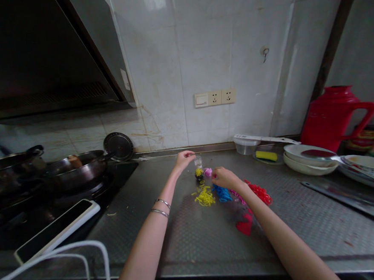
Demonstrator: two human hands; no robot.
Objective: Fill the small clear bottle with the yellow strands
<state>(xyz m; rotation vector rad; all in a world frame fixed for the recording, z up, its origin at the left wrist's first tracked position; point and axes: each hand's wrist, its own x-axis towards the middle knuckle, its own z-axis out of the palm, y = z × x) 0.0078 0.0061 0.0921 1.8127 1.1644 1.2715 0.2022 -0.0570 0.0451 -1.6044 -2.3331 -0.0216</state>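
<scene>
Jar [198, 162], small and clear, upright on the steel counter [187, 234], towards the back wall; yellow and dark pieces sit in its bottom. Left hand [184, 158] is at its rim, fingers drawn together; whether they grip it cannot be told. Right hand [223, 178] is just beside the jar, fingertips pinched on a pink clump [207, 172]. In front lie a yellow pile [204, 196], a blue pile [222, 193] and a red pile [259, 192] of small loose bands.
</scene>
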